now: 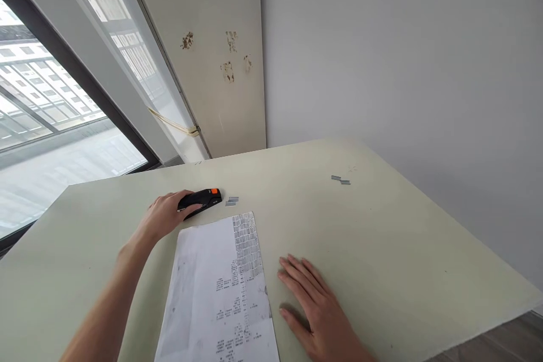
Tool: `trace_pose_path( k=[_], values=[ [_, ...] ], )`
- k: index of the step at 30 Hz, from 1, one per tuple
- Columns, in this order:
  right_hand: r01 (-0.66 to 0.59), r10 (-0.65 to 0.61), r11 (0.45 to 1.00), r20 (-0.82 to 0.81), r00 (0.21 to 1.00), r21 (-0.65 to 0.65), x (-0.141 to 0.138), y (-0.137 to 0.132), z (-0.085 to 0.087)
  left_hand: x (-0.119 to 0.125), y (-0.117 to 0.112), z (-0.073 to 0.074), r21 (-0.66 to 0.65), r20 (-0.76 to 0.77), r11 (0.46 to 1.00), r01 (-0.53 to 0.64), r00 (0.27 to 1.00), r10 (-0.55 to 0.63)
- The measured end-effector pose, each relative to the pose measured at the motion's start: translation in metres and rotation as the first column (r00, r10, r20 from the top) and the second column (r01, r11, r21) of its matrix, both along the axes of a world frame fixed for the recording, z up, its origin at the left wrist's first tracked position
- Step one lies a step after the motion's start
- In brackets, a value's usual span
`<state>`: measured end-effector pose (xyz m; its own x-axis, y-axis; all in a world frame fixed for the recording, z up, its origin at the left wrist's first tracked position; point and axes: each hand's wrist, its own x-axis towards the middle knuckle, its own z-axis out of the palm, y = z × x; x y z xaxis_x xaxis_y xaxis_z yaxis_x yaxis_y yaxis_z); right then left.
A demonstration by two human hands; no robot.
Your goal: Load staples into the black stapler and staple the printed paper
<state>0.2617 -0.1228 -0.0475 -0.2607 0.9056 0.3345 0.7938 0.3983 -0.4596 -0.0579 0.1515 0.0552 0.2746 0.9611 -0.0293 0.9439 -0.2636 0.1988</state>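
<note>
My left hand [167,212] is closed around a black stapler [201,200] with an orange patch at its far end. The stapler is at the table's far left, just beyond the top of the paper. Beside its tip lie short strips of staples [232,201]. A printed sheet of paper [207,294] lies flat in front of me, its upper right corner covered with dense rows of staples. My right hand [311,305] rests on the table just right of the sheet, fingers stretched out, holding nothing.
The pale table [382,260] has an angled outline. Two more staple strips [340,180] lie towards its far right, with a few loose staples close by. A grey wall [382,56] stands behind, a stained white panel [212,102] next to it, and a window [51,102] at left.
</note>
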Motion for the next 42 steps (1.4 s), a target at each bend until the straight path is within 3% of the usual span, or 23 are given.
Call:
trace_pose_path(
  k=[4,7,10,12,16,19,24,28,32,38,42],
  values=[
    [-0.005,0.005,1.000,-0.052,0.999,-0.012,0.001,0.000,0.001,-0.004,-0.014,0.005,0.076,0.066,0.996,-0.052,0.997,0.047],
    [-0.015,0.012,1.000,-0.114,0.993,-0.021,0.001,-0.001,0.002,0.007,-0.040,0.020,0.190,0.201,0.978,-0.084,0.979,0.045],
    [0.007,-0.026,0.997,-0.264,0.964,-0.071,0.002,-0.003,0.004,0.035,-0.072,0.035,0.240,0.313,0.970,0.022,0.945,-0.099],
    [0.079,-0.142,0.983,-0.427,0.893,-0.164,0.006,-0.003,0.007,0.061,-0.094,0.037,0.210,0.379,0.967,0.141,0.900,-0.214],
    [0.253,-0.441,0.895,-0.654,0.614,-0.367,0.029,0.003,0.019,0.116,-0.132,0.016,0.095,0.428,0.934,0.346,0.832,-0.352],
    [0.322,-0.547,0.837,-0.661,0.514,-0.442,0.051,0.009,0.029,0.147,-0.150,-0.007,0.056,0.465,0.916,0.397,0.802,-0.375],
    [0.298,-0.547,0.833,-0.615,0.567,-0.467,0.073,0.018,0.033,0.180,-0.162,-0.031,0.052,0.473,0.883,0.466,0.768,-0.433],
    [0.279,-0.517,0.846,-0.576,0.633,-0.453,0.073,0.023,0.026,0.189,-0.167,-0.045,0.055,0.507,0.888,0.457,0.753,-0.419],
    [0.298,-0.505,0.856,-0.559,0.657,-0.423,0.068,0.025,0.024,0.177,-0.167,-0.055,0.104,0.547,0.900,0.424,0.731,-0.408],
    [0.312,-0.506,0.857,-0.557,0.659,-0.409,0.066,0.025,0.022,0.142,-0.161,-0.052,0.106,0.509,0.885,0.454,0.739,-0.440],
    [0.309,-0.521,0.845,-0.545,0.657,-0.436,0.069,0.025,0.022,0.140,-0.160,-0.055,0.144,0.502,0.870,0.471,0.723,-0.474]
  ],
)
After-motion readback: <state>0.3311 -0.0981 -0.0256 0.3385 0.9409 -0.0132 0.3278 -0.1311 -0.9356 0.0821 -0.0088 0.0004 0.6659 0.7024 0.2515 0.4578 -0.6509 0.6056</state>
